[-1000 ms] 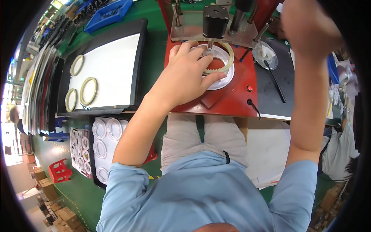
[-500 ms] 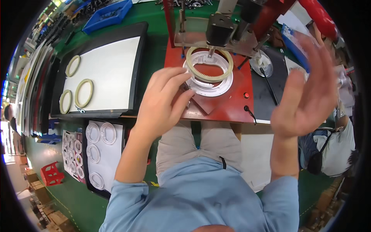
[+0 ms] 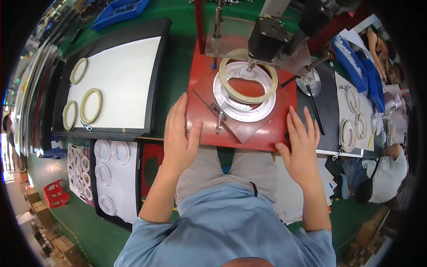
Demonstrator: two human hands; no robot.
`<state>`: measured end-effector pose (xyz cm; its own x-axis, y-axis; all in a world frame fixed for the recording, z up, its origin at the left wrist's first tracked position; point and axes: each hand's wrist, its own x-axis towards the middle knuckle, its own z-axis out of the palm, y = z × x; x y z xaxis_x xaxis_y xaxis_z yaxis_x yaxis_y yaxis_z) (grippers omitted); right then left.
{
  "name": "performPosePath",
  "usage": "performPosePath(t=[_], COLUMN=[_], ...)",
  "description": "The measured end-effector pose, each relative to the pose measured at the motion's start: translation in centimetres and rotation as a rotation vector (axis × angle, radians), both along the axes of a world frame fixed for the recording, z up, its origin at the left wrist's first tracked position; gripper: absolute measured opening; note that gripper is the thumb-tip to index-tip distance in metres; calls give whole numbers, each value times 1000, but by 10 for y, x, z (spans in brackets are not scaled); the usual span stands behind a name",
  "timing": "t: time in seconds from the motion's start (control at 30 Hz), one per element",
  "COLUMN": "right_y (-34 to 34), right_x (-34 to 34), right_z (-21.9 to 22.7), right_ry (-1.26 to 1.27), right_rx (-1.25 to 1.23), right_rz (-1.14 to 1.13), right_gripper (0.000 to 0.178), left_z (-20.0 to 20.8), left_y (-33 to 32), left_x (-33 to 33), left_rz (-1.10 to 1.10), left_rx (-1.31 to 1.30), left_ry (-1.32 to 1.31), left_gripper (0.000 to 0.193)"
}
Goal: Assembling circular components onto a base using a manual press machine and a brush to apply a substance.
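A red press base (image 3: 204, 98) lies in front of me. On it sits a white plastic ring (image 3: 244, 115), and a cream ring with inner teeth (image 3: 249, 99) lies over it, slightly askew. My left hand (image 3: 181, 140) rests at the base's left edge, fingers stretched and thumb apart, holding nothing. At the right front edge is my right hand (image 3: 301, 149), fingers spread and empty. A small metal latch (image 3: 219, 121) and a grey metal plate (image 3: 243, 132) are on the base between the hands. Above the rings hangs the press's black block (image 3: 268, 39), beside a clear plate (image 3: 227, 39).
To the left, a black tray (image 3: 162, 66) bears white paper and three cream rings. Below it, another tray (image 3: 116, 187) holds several white rings. At right are a dish (image 3: 314, 83), a black-handled brush (image 3: 316, 109), more rings, blue bins (image 3: 377, 84) and a seated co-worker (image 3: 387, 175).
My left hand has drawn back from the rings to the base's left edge. My right hand has come down and inward to the base's right edge. The view has shifted slightly.
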<state>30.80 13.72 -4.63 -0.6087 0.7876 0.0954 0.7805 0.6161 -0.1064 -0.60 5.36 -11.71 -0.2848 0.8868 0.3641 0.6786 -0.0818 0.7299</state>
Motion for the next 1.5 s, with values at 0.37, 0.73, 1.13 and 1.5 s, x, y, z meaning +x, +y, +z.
performPosePath(t=[0.37,0.73,1.13,1.5], right_y=[3,40,72,53], right_x=[8,-50,-61,-71], right_z=[4,23,6,11], right_ry=[116,585,487,505], right_rx=[-53,98,140,186], right_rz=[31,214,371,358], right_gripper=[71,32,24,23], left_z=[5,72,65,85], left_y=[-6,26,55,45], left_x=[-1,25,37,15], left_rz=[-10,-161,-252,-422], left_rx=[25,384,308,190], left_ry=[22,154,411,243], left_gripper=[59,22,16,14])
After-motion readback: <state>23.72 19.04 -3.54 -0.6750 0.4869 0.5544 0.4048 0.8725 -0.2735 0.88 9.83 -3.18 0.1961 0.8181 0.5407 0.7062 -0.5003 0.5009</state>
